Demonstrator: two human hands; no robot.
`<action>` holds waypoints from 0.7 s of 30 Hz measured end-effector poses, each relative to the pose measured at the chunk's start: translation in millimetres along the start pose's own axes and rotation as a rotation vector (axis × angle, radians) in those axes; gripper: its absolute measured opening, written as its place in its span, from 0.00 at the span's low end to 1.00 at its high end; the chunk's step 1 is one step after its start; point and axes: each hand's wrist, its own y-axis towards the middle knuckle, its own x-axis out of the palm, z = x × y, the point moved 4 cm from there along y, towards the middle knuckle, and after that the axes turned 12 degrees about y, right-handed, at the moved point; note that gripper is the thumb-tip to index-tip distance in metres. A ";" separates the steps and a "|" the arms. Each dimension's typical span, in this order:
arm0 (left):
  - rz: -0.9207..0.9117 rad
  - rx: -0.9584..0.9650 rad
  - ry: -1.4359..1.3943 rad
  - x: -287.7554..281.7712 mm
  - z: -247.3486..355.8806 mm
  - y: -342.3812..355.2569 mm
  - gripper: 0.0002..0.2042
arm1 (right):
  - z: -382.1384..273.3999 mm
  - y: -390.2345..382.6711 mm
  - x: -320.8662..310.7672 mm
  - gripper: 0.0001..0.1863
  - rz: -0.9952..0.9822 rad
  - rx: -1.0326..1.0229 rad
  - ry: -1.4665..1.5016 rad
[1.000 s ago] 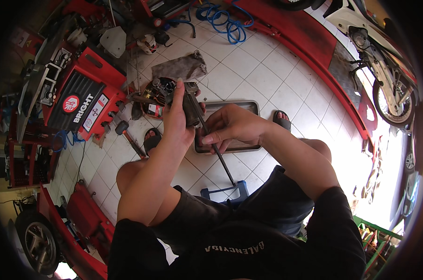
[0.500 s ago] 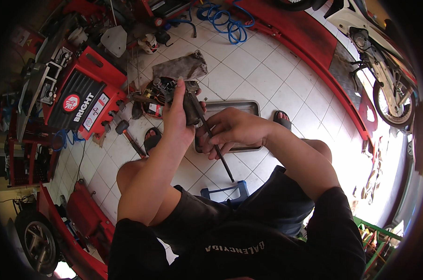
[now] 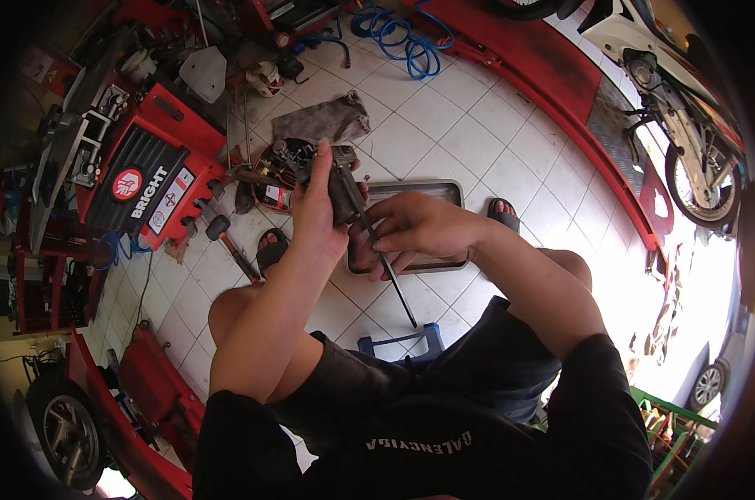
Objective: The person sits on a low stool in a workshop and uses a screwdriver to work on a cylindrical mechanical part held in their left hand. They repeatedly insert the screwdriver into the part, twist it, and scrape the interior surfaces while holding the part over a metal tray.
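Note:
My left hand (image 3: pixel 315 207) is closed around a dark metal part (image 3: pixel 342 193) with a roughly cylindrical body, its thumb pointing up along the side. A long thin black rod (image 3: pixel 401 292) slants from this part down toward my lap. Around the rod's middle, the fingers of my right hand (image 3: pixel 431 223) are pinched. Where the rod meets the metal part is too dark to make out. Both hands are above a shallow metal tray (image 3: pixel 419 182) on the floor, which they partly cover.
A grey rag (image 3: pixel 321 118) lies beyond my hands, with a jumble of small parts nearer. At left stand a red machine (image 3: pixel 156 167) and a hammer (image 3: pixel 231 247). A blue stool-like frame (image 3: pixel 431 336) is near my lap. Blue hose (image 3: pixel 415 58) and a motorcycle (image 3: pixel 686 133) are farther off.
My hands keep nearly the same place and grip, with the rod turned or shifted very slightly. A car wheel now shows outside at the far right.

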 end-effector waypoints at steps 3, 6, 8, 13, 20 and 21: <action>-0.002 0.018 0.003 4.2 0.4 -1.4 0.27 | 4.7 3.1 -10.5 0.27 0.048 0.047 -0.085; -0.014 0.030 0.000 3.7 0.7 -1.4 0.27 | 5.0 6.2 -10.6 0.21 0.073 0.006 -0.203; -0.015 0.032 0.003 4.2 1.7 -1.3 0.27 | 8.8 8.8 -12.7 0.19 0.047 -0.007 -0.245; -0.010 0.019 0.007 2.8 2.3 -0.3 0.27 | 10.8 8.1 -6.0 0.18 -0.038 0.028 0.008; 0.011 0.029 -0.001 6.6 4.3 -3.5 0.26 | 2.2 1.0 -6.1 0.20 -0.019 0.068 -0.062; 0.002 0.032 -0.010 6.8 4.0 -1.8 0.26 | 2.0 1.7 -7.9 0.20 -0.001 0.060 -0.109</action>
